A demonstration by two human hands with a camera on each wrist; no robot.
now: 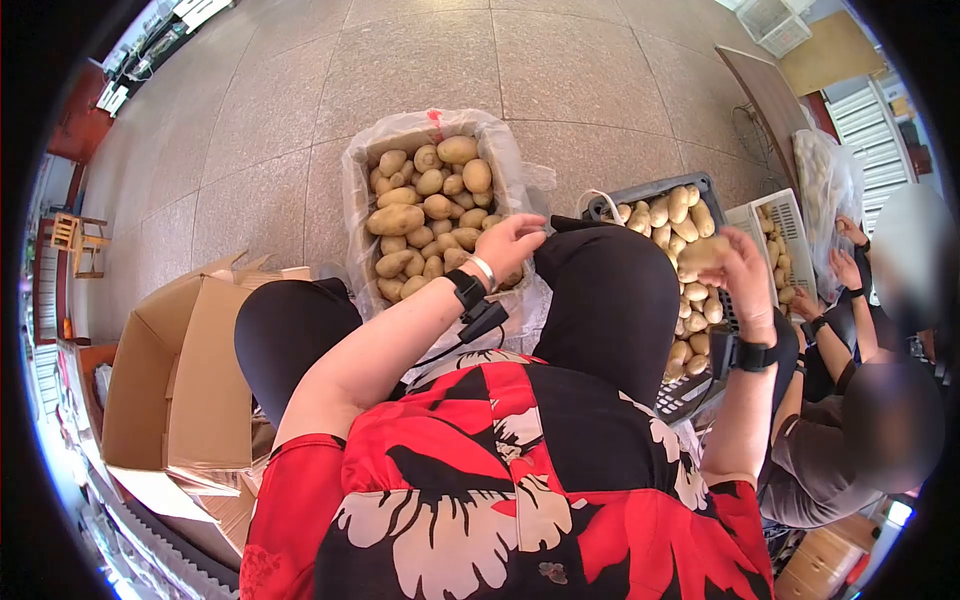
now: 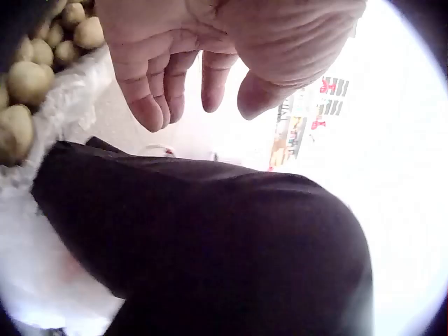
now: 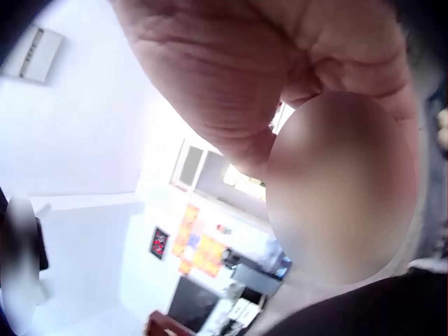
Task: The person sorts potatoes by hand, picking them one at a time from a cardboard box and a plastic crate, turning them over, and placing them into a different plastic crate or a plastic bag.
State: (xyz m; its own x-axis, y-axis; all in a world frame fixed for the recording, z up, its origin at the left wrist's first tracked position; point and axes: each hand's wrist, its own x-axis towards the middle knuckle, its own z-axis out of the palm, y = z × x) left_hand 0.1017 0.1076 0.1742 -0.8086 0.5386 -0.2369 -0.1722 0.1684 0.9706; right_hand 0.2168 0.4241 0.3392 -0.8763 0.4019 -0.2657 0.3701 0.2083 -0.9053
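My right hand [image 1: 742, 272] grips a potato [image 1: 703, 257] above a dark plastic crate [image 1: 708, 184] filled with potatoes. In the right wrist view, a blurred patch covers what lies between the thumb and fingers. My left hand [image 1: 510, 242] holds nothing; its fingers hang loosely curved in the left wrist view, above a dark trouser leg [image 2: 210, 217]. It is nearest to the right edge of a box lined with clear plastic [image 1: 358, 165], heaped with larger brownish potatoes [image 1: 395, 219]. The potatoes in the crate look paler.
An empty cardboard box [image 1: 140, 385] stands open at left. Beyond the dark crate, a white crate [image 1: 790, 215] also holds potatoes, with other people's hands [image 1: 845, 268] near it and a clear bag [image 1: 822, 180]. My knees frame the lined box. Tiled floor [image 1: 410, 70] extends ahead.
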